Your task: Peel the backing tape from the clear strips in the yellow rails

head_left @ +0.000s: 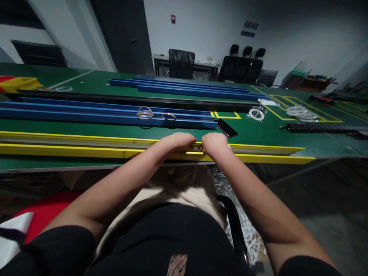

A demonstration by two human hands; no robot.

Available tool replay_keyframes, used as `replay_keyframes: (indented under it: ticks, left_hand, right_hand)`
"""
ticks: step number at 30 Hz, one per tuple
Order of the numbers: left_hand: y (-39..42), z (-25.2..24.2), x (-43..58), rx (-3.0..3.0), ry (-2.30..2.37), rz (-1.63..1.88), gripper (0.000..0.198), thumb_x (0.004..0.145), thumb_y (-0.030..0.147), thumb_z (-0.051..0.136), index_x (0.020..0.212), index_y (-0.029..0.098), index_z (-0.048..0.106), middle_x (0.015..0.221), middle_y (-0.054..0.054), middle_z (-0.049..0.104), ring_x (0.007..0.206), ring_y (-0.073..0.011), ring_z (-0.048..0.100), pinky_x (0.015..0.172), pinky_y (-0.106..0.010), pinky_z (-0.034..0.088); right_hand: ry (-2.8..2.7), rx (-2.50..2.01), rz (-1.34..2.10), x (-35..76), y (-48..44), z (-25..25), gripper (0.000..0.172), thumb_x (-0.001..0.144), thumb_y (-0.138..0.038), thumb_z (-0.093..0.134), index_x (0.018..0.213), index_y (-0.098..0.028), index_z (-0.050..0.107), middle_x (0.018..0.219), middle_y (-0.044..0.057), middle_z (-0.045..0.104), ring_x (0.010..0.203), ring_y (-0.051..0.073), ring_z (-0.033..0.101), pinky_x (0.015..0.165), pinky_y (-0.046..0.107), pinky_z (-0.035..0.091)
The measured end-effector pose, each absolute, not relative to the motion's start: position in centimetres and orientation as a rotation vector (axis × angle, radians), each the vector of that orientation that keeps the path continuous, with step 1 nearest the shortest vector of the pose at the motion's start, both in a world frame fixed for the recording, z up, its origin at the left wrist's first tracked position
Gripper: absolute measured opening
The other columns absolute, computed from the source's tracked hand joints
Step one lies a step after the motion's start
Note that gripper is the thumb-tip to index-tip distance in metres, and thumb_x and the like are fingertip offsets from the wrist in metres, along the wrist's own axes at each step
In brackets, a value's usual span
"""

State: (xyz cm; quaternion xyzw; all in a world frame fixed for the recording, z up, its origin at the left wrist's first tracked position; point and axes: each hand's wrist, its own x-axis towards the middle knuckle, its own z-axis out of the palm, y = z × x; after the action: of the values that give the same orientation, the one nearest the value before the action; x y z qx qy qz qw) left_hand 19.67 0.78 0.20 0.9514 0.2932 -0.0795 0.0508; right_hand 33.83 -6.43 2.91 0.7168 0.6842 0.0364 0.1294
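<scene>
A long yellow channel [71, 150] with raised edges runs along the near side of the table. Over its middle, my left hand [181, 141] and my right hand [215, 143] face each other with a narrow gap between their fingertips. Both hands are closed, their fingers bent down toward the inside of the channel. What they pinch, if anything, is hidden behind the knuckles. A small bit of something white shows at the outer side of my right hand. Just beyond that hand lies a dark phone [227, 128] with a red edge.
Blue channels [109, 118] lie farther in on the green table [258, 134], two rolls of tape [145, 113] on the nearest. A long black bar [143, 100] crosses behind. Bagged white rings [256, 114] and a black strip [322, 128] are at right, a yellow bin [23, 84] at left.
</scene>
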Motion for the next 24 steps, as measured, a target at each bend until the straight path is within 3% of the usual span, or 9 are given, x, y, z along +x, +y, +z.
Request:
replay_keyframes:
  ticks: [9, 12, 15, 18, 24]
  left_hand:
    - [0.7, -0.9, 18.4, 2.947, 0.817, -0.067, 0.030, 0.092, 0.039, 0.050, 0.105, 0.020, 0.069, 0.105, -0.009, 0.074, 0.086, -0.0215, 0.067, 0.068, -0.027, 0.042]
    - [1.1, -1.0, 17.1, 2.948, 0.811, -0.026, 0.029, 0.093, 0.038, 0.049, 0.102, 0.020, 0.069, 0.104, -0.009, 0.073, 0.085, -0.0206, 0.066, 0.068, -0.026, 0.040]
    - [2.2, -1.3, 14.1, 2.925, 0.844, -0.040, 0.028, 0.093, 0.041, 0.051, 0.094, 0.019, 0.068, 0.096, -0.008, 0.073, 0.080, -0.0192, 0.064, 0.063, -0.026, 0.037]
    - [3.6, -1.6, 9.2, 2.874, 0.921, -0.079, 0.030, 0.091, 0.045, 0.051, 0.089, 0.019, 0.067, 0.086, -0.006, 0.071, 0.073, -0.0175, 0.061, 0.059, -0.025, 0.034]
    - [5.1, -1.3, 0.7, 2.722, 1.147, -0.192, 0.036, 0.088, 0.053, 0.051, 0.082, 0.020, 0.065, 0.075, -0.003, 0.066, 0.063, -0.0155, 0.055, 0.054, -0.025, 0.029]
  right_hand:
    - [2.044, 2.130, 0.098, 34.3, -7.2, 2.6, 0.038, 0.084, -0.044, 0.070, 0.105, -0.014, 0.077, 0.107, 0.022, 0.074, 0.098, 0.032, 0.072, 0.084, 0.040, 0.055]
    - [2.119, 2.090, 0.123, 34.1, -7.0, 2.1, 0.043, 0.087, -0.052, 0.065, 0.106, -0.015, 0.076, 0.106, 0.021, 0.074, 0.098, 0.032, 0.072, 0.084, 0.040, 0.054]
    - [2.296, 1.997, 0.098, 33.2, -6.6, 2.0, 0.047, 0.093, -0.059, 0.053, 0.108, -0.020, 0.074, 0.106, 0.016, 0.075, 0.098, 0.030, 0.071, 0.084, 0.038, 0.053]
    - [2.455, 1.944, 0.011, 32.3, -6.4, 2.7, 0.042, 0.099, -0.054, 0.044, 0.117, -0.026, 0.070, 0.107, 0.010, 0.076, 0.099, 0.025, 0.071, 0.084, 0.033, 0.052]
    - [2.481, 1.932, 0.045, 33.7, -6.9, 5.0, 0.048, 0.095, -0.058, 0.051, 0.131, -0.028, 0.064, 0.120, 0.009, 0.073, 0.109, 0.026, 0.068, 0.089, 0.033, 0.051]
